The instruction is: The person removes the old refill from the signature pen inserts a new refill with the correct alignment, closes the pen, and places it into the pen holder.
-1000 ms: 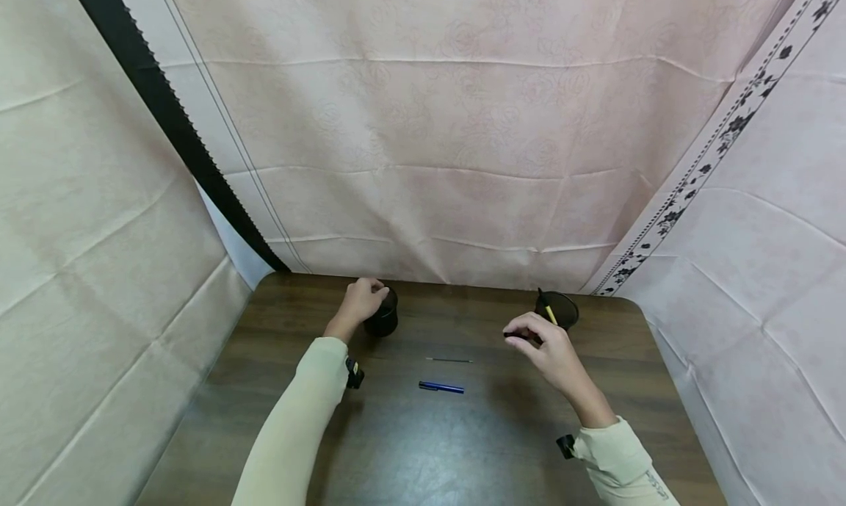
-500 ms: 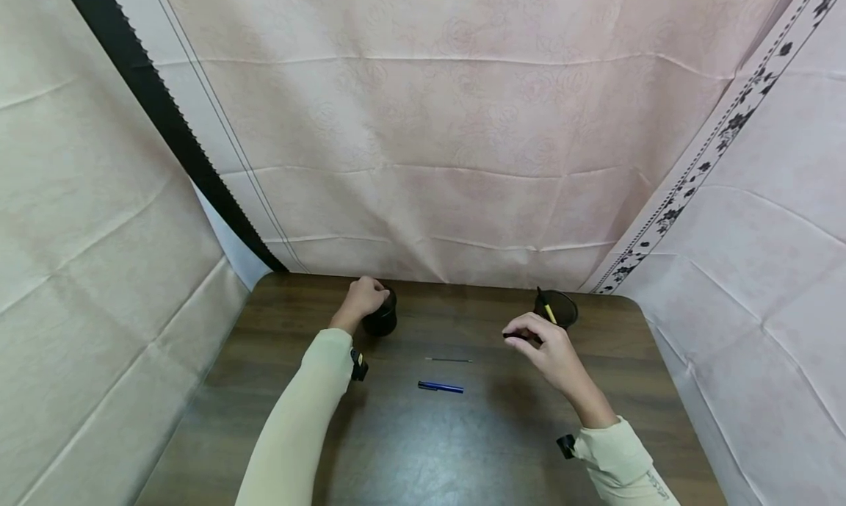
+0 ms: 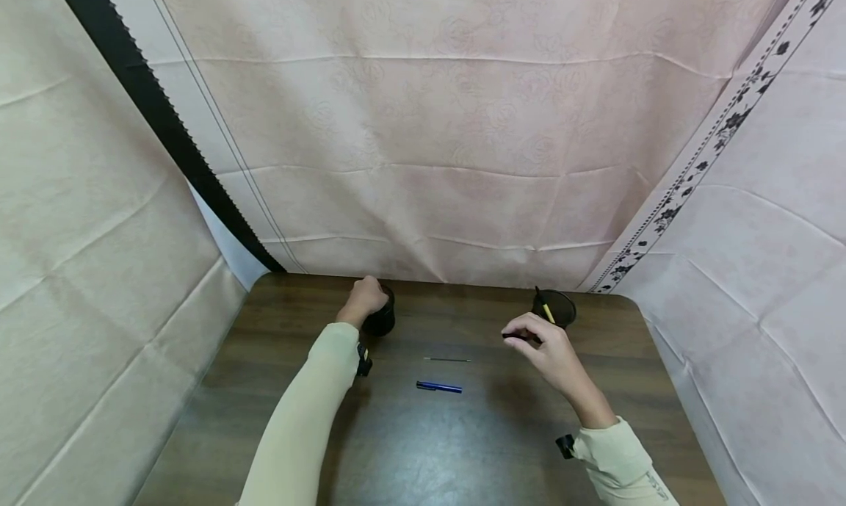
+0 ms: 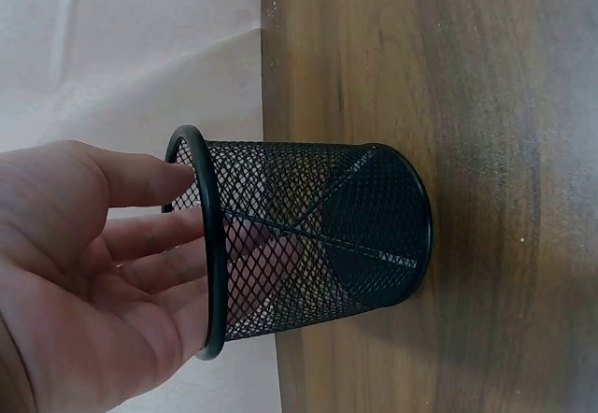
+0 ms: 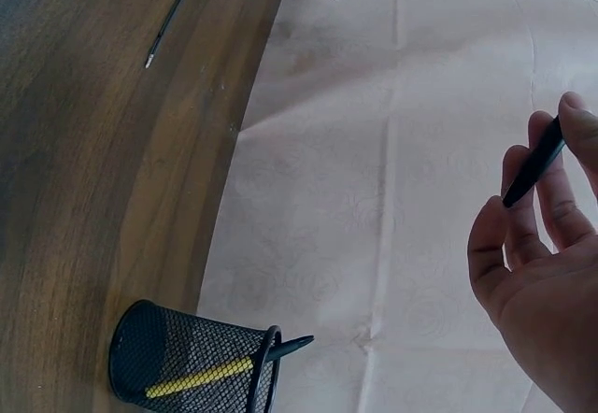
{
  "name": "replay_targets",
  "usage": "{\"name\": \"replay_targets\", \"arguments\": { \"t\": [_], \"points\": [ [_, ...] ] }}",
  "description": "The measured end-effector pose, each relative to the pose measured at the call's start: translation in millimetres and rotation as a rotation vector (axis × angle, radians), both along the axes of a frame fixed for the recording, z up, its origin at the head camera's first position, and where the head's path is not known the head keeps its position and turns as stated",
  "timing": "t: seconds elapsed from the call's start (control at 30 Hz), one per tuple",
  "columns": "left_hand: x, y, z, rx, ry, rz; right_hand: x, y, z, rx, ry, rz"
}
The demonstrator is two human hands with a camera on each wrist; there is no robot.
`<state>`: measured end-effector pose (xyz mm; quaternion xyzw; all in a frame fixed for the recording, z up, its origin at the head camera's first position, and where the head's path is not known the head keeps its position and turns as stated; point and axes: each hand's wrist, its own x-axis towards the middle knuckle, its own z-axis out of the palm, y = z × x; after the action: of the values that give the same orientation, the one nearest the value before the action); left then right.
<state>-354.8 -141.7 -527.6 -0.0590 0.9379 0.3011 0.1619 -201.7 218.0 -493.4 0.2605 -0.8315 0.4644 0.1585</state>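
My left hand (image 3: 366, 300) reaches over a black mesh pen cup (image 3: 380, 319) at the back left of the table. In the left wrist view its fingers (image 4: 154, 268) go in past the cup's rim and show through the mesh, with the thumb at the opening. I see nothing held in them. My right hand (image 3: 545, 347) pinches a short black pen (image 5: 535, 163) between thumb and fingers, held above the table. Close to it stands a second mesh pen cup (image 5: 192, 357), holding a yellow and black pen (image 5: 201, 376).
On the brown wooden table (image 3: 396, 447) lie a blue pen (image 3: 439, 387) and, behind it, a thin dark stick (image 5: 173, 16) with a pale tip, like a pen refill. A pale patterned cloth (image 3: 423, 161) hangs right behind the table's back edge.
My left hand has turned and its fingers have gone further into the left cup, its forearm shifting slightly right. My right hand keeps its pinch on the black pen and has hardly moved.
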Motion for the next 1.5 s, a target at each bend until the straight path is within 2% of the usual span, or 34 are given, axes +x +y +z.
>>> {"name": "replay_targets", "arguments": {
  "t": [0.2,0.37,0.47,0.7,0.93,1.03,1.3,1.5],
  "points": [
    [-3.6,0.1,-1.2,-0.003,-0.013,0.0,-0.4,1.1,-3.1,0.01,0.019,-0.006],
    [-5.9,-0.1,-5.2,0.03,-0.057,0.016,0.3,1.9,-5.0,0.018,0.023,-0.012],
    [-8.0,0.4,-5.8,0.038,-0.062,0.025,0.1,3.2,-4.0,0.009,0.014,-0.009],
    [-9.8,2.2,-6.3,0.004,-0.05,0.042,0.8,4.4,0.2,-0.004,0.002,0.011],
    [-6.0,6.1,-9.1,-0.091,0.045,0.042,-0.7,6.0,-1.7,0.003,-0.002,0.012],
    [-5.5,7.5,-9.6,-0.104,0.063,0.044,-1.2,6.1,-1.5,0.003,-0.003,0.008],
    [-6.0,7.0,-7.3,-0.106,0.042,0.014,-0.5,5.0,-0.4,0.007,0.0,0.003],
    [-4.6,6.3,-5.3,-0.078,0.045,0.015,0.0,5.9,-0.7,0.0,0.001,0.004]
  ]
}}
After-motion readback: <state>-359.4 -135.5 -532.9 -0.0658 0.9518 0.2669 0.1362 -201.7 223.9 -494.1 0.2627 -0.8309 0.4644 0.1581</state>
